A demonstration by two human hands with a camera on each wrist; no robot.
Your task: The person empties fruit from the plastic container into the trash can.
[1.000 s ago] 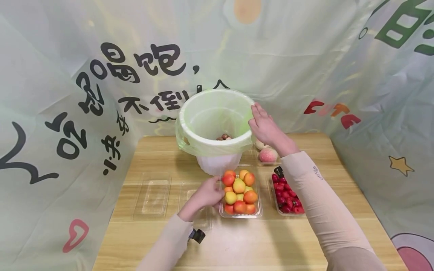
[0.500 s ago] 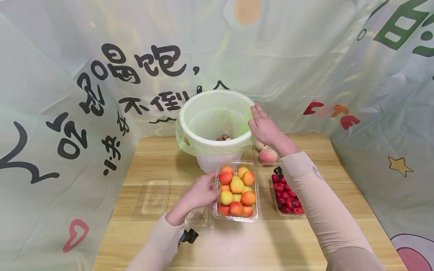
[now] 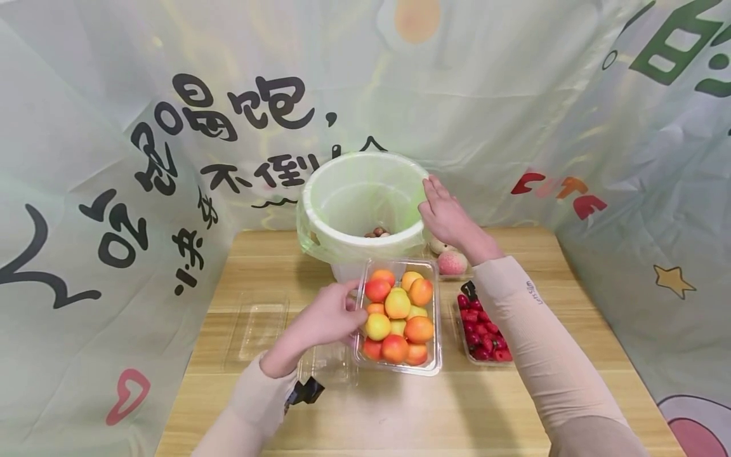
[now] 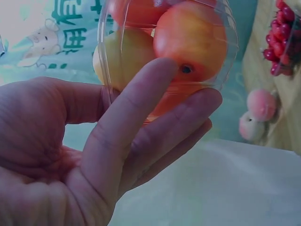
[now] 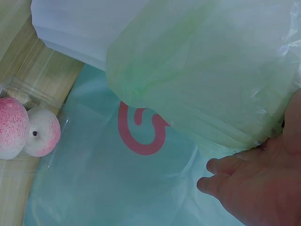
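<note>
My left hand [image 3: 331,315] grips the left side of a clear plastic box [image 3: 438,336] full of small yellow and orange-red fruit [image 3: 398,303]. In the left wrist view, the thumb lies on one side of the box wall and the fingers [image 4: 141,99] stretch along the other. Just beyond the box stands a white bucket [image 3: 365,244] lined with a thin green bag [image 5: 188,84]; a few brown round things [image 3: 378,232] lie inside. My right hand [image 3: 448,216] rests at the bucket's right rim, its fingers nearly straight against the bag.
Two clear plastic boxes, one at the far left [image 3: 261,333] and one partly under my left hand [image 3: 328,367], lie on the wooden table. To the right stands a box of red fruit [image 3: 484,336]. Pink-and-white peaches [image 3: 452,262] sit behind, partly hidden by my right arm.
My left hand has lifted the box of fruit off the table and drawn it slightly left, tilting it toward me. The right hand has stayed at the bucket rim.
</note>
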